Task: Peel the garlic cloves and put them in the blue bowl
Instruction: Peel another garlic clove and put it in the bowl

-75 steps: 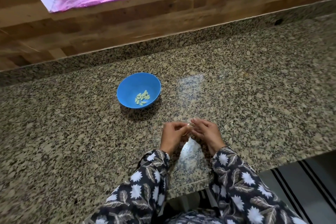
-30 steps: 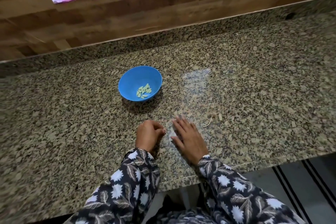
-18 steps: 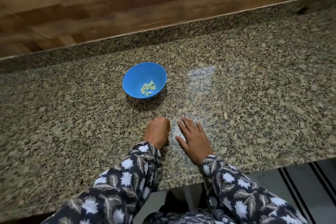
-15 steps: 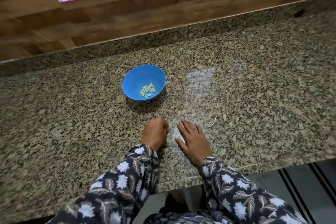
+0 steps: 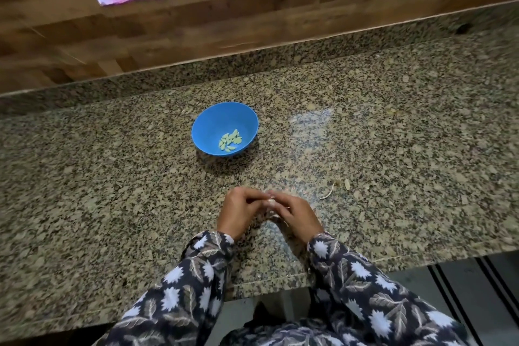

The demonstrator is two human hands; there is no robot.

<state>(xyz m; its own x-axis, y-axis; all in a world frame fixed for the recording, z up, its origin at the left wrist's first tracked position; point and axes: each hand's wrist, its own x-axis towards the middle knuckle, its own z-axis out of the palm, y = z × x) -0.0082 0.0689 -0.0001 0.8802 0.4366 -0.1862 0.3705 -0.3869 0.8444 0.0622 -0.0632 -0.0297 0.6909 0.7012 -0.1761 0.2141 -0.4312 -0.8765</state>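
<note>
A blue bowl point(image 5: 224, 128) stands on the granite counter point(image 5: 112, 191) and holds several pale peeled garlic cloves point(image 5: 230, 141). In front of it, near the counter's front edge, my left hand point(image 5: 238, 212) and my right hand point(image 5: 295, 215) meet with curled fingers. Between their fingertips they pinch a small whitish garlic clove point(image 5: 271, 201), mostly hidden by the fingers.
Bits of garlic skin and a thin stem point(image 5: 335, 187) lie on the counter right of my hands. A granite upstand and a wooden wall point(image 5: 196, 36) run along the back. The counter's front edge point(image 5: 269, 282) is just below my wrists.
My right hand lay flat on the counter and my left rested curled beside it. Both have since lifted and come together, pinching a clove between them.
</note>
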